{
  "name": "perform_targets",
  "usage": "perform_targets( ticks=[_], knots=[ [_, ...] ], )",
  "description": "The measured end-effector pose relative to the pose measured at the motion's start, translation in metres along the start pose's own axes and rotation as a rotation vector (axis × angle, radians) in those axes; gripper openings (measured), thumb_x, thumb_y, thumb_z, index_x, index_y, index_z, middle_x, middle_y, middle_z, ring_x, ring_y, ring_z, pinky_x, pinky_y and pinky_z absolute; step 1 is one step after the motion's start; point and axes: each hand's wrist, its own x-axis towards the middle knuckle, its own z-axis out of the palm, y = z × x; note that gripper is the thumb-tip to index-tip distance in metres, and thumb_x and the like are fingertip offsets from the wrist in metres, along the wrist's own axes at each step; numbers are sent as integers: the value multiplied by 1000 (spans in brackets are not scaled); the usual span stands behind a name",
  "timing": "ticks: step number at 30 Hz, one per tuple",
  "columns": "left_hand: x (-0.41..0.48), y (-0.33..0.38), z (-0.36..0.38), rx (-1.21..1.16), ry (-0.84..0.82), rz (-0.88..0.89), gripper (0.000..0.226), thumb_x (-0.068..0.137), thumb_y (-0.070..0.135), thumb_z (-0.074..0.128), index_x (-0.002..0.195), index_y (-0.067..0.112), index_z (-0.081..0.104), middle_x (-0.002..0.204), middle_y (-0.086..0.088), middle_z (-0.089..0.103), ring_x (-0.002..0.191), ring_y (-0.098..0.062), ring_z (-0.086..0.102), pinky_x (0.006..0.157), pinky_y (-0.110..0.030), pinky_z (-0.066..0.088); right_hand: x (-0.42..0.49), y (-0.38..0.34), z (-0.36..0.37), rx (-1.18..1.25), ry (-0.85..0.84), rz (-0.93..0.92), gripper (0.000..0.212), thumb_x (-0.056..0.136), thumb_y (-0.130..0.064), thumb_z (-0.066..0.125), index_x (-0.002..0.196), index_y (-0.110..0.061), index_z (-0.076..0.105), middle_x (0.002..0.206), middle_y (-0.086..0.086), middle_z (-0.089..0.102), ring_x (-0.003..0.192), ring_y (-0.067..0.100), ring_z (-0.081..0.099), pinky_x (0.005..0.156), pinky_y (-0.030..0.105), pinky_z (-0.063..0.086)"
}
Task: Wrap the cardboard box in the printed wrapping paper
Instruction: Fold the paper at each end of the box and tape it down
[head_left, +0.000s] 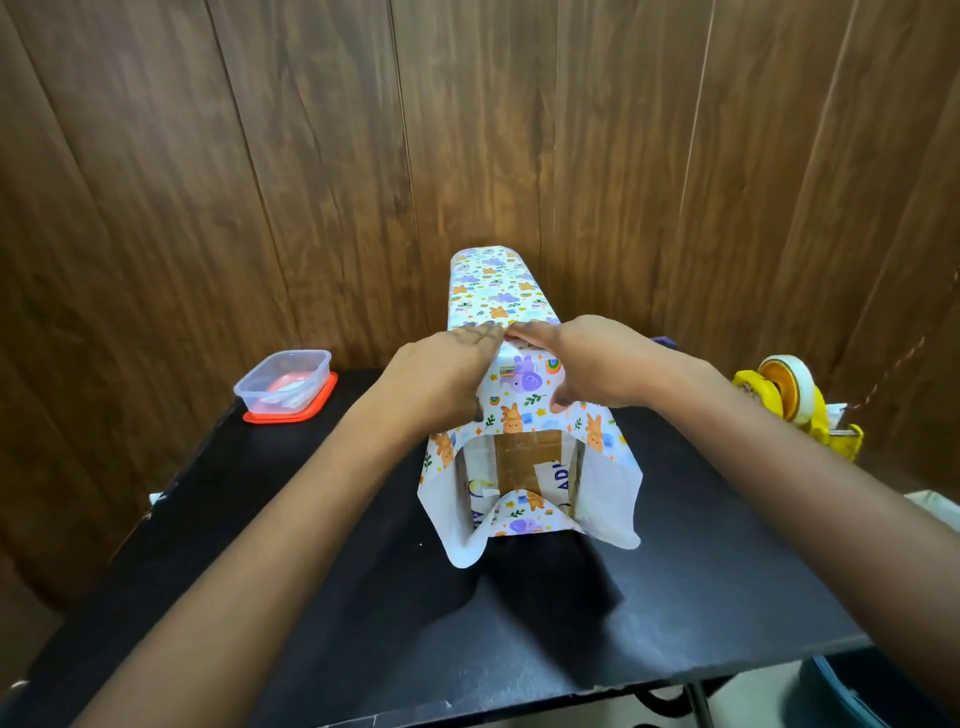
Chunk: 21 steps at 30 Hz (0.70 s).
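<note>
1. Head view: I have both hands flat on top of the box (530, 467), which lies on the black table (675, 597) with its long side running away from me
2. My left hand (436, 384) presses the wrapping paper (493, 291) down, fingers spread and not closed round anything
3. My right hand (592, 364) lies just beside it, fingertips meeting the left ones over a strip of tape (511, 353) on the seam
4. Below my palms the near end is open: bare cardboard shows, loose flaps hanging either side
5. Left of my left hand, well apart, sits a clear tub (283, 382) on a red lid
6. Right of my right hand stands a yellow tape dispenser (795, 400)
</note>
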Motion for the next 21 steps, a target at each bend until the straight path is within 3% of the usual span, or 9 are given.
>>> perform_targets(
  ticks=[3, 6, 11, 13, 15, 16, 18, 20, 21],
  knots=[
    [-2, 3, -2, 42, 0, -5, 92, 87, 29, 62, 150, 22, -4, 156, 1, 17, 140, -17, 25, 98, -32, 40, 1, 1, 2, 9, -4, 28, 91, 83, -18, 69, 151, -26, 9, 122, 8, 59, 91, 16, 50, 69, 23, 34],
    [-3, 3, -2, 76, 14, 4, 98, 87, 28, 63, 148, 28, -14, 156, 0, 19, 139, -20, 29, 93, -33, 43, 4, 3, 8, 59, 11, 74, 95, 82, -15, 70, 151, -22, 5, 125, 12, 57, 103, 22, 56, 72, 26, 42],
    [-5, 5, -3, 129, 52, 27, 106, 86, 26, 65, 142, 36, -24, 154, -4, 25, 133, -23, 38, 80, -33, 46, 5, 6, 11, 217, 35, 100, 89, 78, -11, 74, 148, -17, 19, 125, 10, 58, 108, 23, 59, 84, 30, 52],
    [-5, 5, -2, 134, 59, 41, 108, 85, 25, 65, 138, 41, -27, 153, -5, 25, 132, -24, 40, 79, -33, 47, -3, 18, 9, 615, -12, 35, 77, 76, -5, 74, 141, -18, 34, 122, 1, 63, 107, 14, 62, 91, 31, 51],
    [-6, 4, -1, 144, 63, 56, 106, 86, 23, 63, 134, 47, -28, 155, -6, 23, 132, -25, 39, 77, -33, 47, -19, 36, 10, 1171, -2, -41, 62, 78, 6, 67, 131, -18, 47, 126, -11, 61, 112, -1, 57, 97, 20, 45],
    [-6, 4, -1, 153, 59, 56, 103, 87, 22, 62, 135, 49, -26, 155, -5, 21, 133, -25, 39, 76, -32, 47, -26, 50, 15, 1330, 85, 7, 63, 80, 7, 65, 135, -16, 45, 136, -10, 53, 121, -2, 49, 104, 19, 37],
    [-6, 2, -2, 166, 40, 45, 98, 88, 21, 60, 139, 50, -18, 156, -4, 19, 133, -25, 38, 77, -32, 47, -38, 82, 31, 1395, 339, 201, 61, 84, 1, 63, 140, -10, 42, 145, 0, 43, 131, 7, 40, 111, 26, 31],
    [-6, 2, -2, 158, 39, 46, 94, 87, 20, 58, 141, 51, -12, 156, -3, 19, 133, -24, 37, 82, -33, 47, -49, 122, 55, 1221, 518, 474, 52, 88, -6, 61, 137, -6, 45, 142, 5, 46, 130, 15, 44, 106, 28, 36],
    [-5, 2, -2, 160, 35, 45, 93, 86, 20, 58, 141, 51, -12, 156, -2, 19, 134, -24, 37, 83, -33, 46, -55, 141, 68, 1080, 525, 629, 51, 90, -12, 60, 138, -6, 44, 142, 7, 45, 130, 20, 43, 105, 31, 36]
  ],
)
